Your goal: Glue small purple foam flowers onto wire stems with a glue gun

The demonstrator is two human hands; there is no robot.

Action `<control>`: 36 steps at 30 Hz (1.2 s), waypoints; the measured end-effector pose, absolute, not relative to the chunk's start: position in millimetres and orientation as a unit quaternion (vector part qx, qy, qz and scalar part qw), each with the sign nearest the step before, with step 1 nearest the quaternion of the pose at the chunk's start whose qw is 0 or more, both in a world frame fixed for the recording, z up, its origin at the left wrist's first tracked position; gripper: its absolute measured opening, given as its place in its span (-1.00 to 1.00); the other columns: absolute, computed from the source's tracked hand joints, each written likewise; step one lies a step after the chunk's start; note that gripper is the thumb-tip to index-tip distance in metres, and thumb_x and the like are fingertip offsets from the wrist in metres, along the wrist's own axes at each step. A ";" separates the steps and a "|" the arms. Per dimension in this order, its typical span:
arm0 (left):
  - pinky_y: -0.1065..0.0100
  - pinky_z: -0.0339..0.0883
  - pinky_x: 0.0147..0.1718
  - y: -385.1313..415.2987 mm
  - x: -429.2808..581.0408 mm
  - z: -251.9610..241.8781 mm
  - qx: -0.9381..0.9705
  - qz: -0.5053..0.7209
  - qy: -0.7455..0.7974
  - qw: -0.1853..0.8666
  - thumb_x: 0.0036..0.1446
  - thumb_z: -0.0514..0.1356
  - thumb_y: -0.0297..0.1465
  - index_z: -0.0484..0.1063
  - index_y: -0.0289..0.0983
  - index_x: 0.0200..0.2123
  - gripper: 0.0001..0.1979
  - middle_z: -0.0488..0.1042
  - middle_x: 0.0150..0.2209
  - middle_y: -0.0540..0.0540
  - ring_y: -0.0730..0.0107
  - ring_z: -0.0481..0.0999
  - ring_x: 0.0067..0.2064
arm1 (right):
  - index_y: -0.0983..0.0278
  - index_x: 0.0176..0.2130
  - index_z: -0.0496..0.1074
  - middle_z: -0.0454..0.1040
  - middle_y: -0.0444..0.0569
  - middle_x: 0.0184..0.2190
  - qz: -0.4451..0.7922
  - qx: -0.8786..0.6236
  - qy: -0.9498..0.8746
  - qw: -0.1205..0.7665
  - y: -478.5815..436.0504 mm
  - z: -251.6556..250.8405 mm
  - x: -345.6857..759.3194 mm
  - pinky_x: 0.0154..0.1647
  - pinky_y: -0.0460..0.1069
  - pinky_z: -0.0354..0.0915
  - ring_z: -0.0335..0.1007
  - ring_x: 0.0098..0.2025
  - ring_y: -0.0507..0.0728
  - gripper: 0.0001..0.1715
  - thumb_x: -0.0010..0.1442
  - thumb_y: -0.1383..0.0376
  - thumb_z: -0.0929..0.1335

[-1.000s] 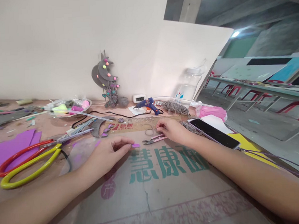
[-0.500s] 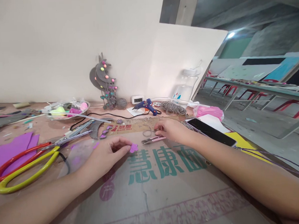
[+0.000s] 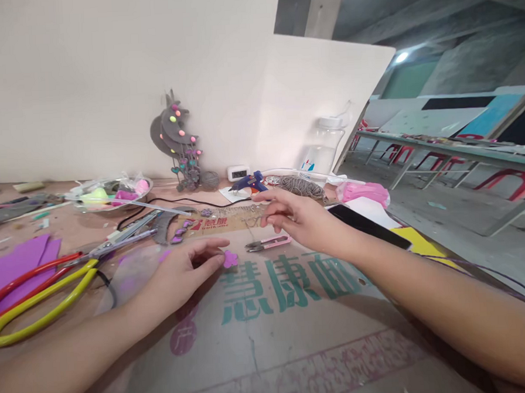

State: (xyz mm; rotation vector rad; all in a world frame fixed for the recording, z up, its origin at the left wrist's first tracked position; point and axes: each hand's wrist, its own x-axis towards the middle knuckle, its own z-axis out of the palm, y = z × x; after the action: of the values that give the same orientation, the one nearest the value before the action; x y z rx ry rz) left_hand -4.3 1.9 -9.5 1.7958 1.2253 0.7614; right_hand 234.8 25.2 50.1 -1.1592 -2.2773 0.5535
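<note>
My left hand [image 3: 195, 263] is closed in a pinch on a small purple felt flower [image 3: 230, 258], just above the printed plastic sheet. My right hand [image 3: 292, 218] is raised over the sheet, index finger stretched forward, with the thumb and another finger together at a short piece of grey yarn [image 3: 250, 222]. The yarn curls in a loose loop to the left of those fingertips. Below it lie pink-handled thread snips [image 3: 269, 243], flat and apart from both hands. Beyond my left hand is a grey felt crescent [image 3: 162, 226] with purple pieces along it.
Large red-and-yellow-handled scissors [image 3: 79, 270] and purple felt sheets [image 3: 22, 265] lie at left. At the back are a bowl of craft bits [image 3: 141, 197], a moon ornament [image 3: 177, 130], a blue glue gun [image 3: 250, 182], a yarn skein [image 3: 301, 187] and a bottle [image 3: 324, 146]. A phone [image 3: 369, 226] lies right.
My right hand has left the pink thread snips, now lying on the sheet, and its fingers are at the grey yarn, which has risen slightly. The left hand still holds the felt flower.
</note>
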 end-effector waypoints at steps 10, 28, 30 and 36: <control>0.39 0.33 -0.23 1.5 -3.0 -6.9 0.719 0.301 0.482 0.400 0.06 0.11 -0.21 0.44 -0.19 -0.20 -0.72 0.55 -0.26 0.01 0.31 0.51 -0.22 | 0.25 -0.05 0.33 0.40 -0.11 -0.47 0.112 -0.538 -0.835 0.020 37.1 60.8 262.7 -0.47 -0.10 0.08 0.27 -0.47 0.05 -0.54 0.07 0.10 0.30; 0.35 0.34 -0.25 1.3 -1.6 -6.5 0.733 0.306 0.473 0.381 0.05 0.11 -0.25 0.47 -0.20 -0.26 -0.77 0.55 -0.26 -0.01 0.28 0.50 -0.23 | 0.32 -0.07 0.27 0.53 -0.08 -0.45 0.320 -0.452 -0.810 0.191 38.4 30.7 235.6 -0.29 -0.05 0.19 0.36 -0.35 0.04 -0.71 0.23 0.35 0.14; 0.34 0.34 -0.25 1.4 -1.6 -6.2 0.734 0.305 0.468 0.386 0.06 0.11 -0.25 0.46 -0.20 -0.26 -0.77 0.55 -0.28 -0.01 0.28 0.50 -0.25 | 0.30 -0.06 0.28 0.53 -0.10 -0.46 0.377 -0.400 -0.831 0.078 35.1 50.9 249.8 -0.22 -0.06 0.21 0.40 -0.27 0.03 -0.70 0.23 0.35 0.15; 0.38 0.33 -0.33 -0.3 -2.3 -4.0 0.721 0.341 0.462 0.388 0.05 0.10 -0.30 0.43 -0.21 -0.26 -0.80 0.53 -0.35 -0.01 0.32 0.47 -0.31 | 0.21 0.05 0.31 0.51 -0.06 -0.27 0.308 -0.385 -0.868 -0.056 28.8 98.2 292.5 -0.30 -0.10 0.26 0.42 -0.25 0.06 -0.55 0.16 0.18 0.27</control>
State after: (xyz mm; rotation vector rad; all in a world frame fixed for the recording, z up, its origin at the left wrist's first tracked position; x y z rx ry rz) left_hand -2.3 -0.3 -4.0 1.8344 1.1756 0.8666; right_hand 292.5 28.8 98.2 -1.2548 -2.8294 1.0023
